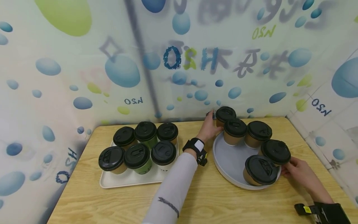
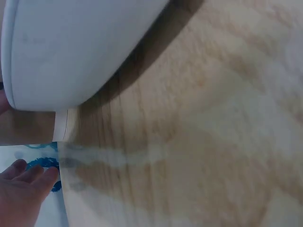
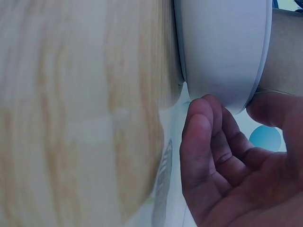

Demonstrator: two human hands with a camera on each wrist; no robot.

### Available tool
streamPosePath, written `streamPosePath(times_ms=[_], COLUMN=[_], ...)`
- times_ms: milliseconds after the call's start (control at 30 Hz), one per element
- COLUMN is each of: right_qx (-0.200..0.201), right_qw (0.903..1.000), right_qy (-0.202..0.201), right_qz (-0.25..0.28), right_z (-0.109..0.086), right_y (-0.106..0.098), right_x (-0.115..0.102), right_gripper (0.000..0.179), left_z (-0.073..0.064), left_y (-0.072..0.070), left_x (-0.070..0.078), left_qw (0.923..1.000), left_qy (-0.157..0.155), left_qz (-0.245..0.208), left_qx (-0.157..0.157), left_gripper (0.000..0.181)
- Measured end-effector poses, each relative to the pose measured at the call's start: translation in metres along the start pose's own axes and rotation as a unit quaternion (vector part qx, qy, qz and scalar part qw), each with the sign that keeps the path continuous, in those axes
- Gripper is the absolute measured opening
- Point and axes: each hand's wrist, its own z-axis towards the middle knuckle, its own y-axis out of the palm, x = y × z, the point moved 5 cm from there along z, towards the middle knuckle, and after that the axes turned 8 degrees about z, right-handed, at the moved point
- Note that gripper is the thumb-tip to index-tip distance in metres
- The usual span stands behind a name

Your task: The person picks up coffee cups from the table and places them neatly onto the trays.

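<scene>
My left hand is at the back of the table, its thumb and fingers spread beside a brown paper cup with a black lid. In the left wrist view this cup stands on the wood behind the tray, between thumb and fingers, with a gap to the fingers. My right hand pinches the right rim of a round grey tray. In the right wrist view the thumb lies at the rim and curled fingers meet the outer wall. Several black-lidded brown cups stand on this tray.
On the left a white rectangular tray holds several black-lidded cups, some green, some brown, one white. The wooden table meets a printed curtain along its back edge.
</scene>
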Motion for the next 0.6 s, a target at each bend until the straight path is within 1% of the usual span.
streamPosePath(times_ms=[133, 367, 467, 600], right_qx=[-0.004, -0.004, -0.003, -0.010], right_qw=[1.0000, 0.9999, 0.9998, 0.9997], right_qy=[0.005, 0.012, 0.015, 0.017], right_qz=[0.000, 0.003, 0.009, 0.012], right_z=[0.000, -0.002, -0.002, 0.000], right_y=[-0.001, -0.003, -0.002, 0.000], right_x=[-0.001, 0.000, 0.001, 0.000], right_gripper=[0.044, 0.044, 0.043, 0.044], left_z=[0.006, 0.015, 0.017, 0.018], left_y=[-0.001, 0.005, 0.008, 0.009], left_x=[0.001, 0.009, 0.011, 0.012], left_qw=[0.9999, 0.9991, 0.9989, 0.9983], left_qy=[0.000, 0.029, 0.036, 0.051], left_qz=[0.007, 0.004, 0.004, 0.024], left_qx=[-0.008, -0.031, -0.028, -0.014], left_gripper=[0.098, 0.101, 0.100, 0.093])
